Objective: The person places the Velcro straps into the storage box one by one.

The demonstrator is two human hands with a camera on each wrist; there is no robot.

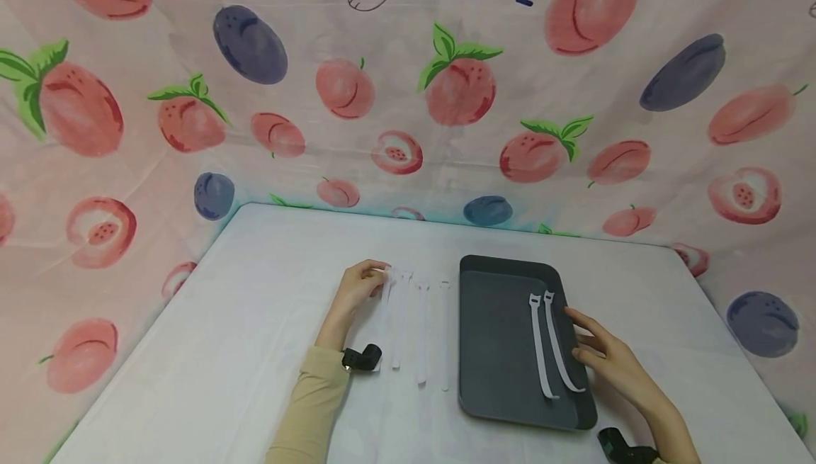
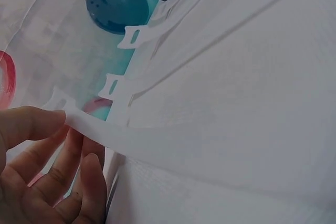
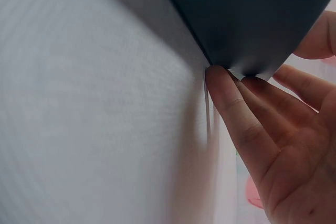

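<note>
Thin white hook-and-loop cable ties with slotted heads lie side by side on the white table. My left hand (image 1: 362, 285) pinches the leftmost cable tie (image 2: 89, 124) near its head, between thumb and fingers, and its head end is raised. Two more slotted heads, one on a neighbouring cable tie (image 2: 112, 86), show beyond it in the left wrist view. My right hand (image 1: 608, 361) touches the right side of a dark grey tray (image 1: 497, 351), fingers fairly straight along its edge. Inside the tray, toward its right, lie two cable ties (image 1: 540, 343) with curved lower ends.
The tray stands right of the row of loose cable ties, close to the rightmost one (image 1: 445, 336). A fruit-printed cloth (image 1: 395, 95) hangs behind the white table (image 1: 255, 322) and down its sides. Dark cameras (image 1: 362, 358) sit on both wrists.
</note>
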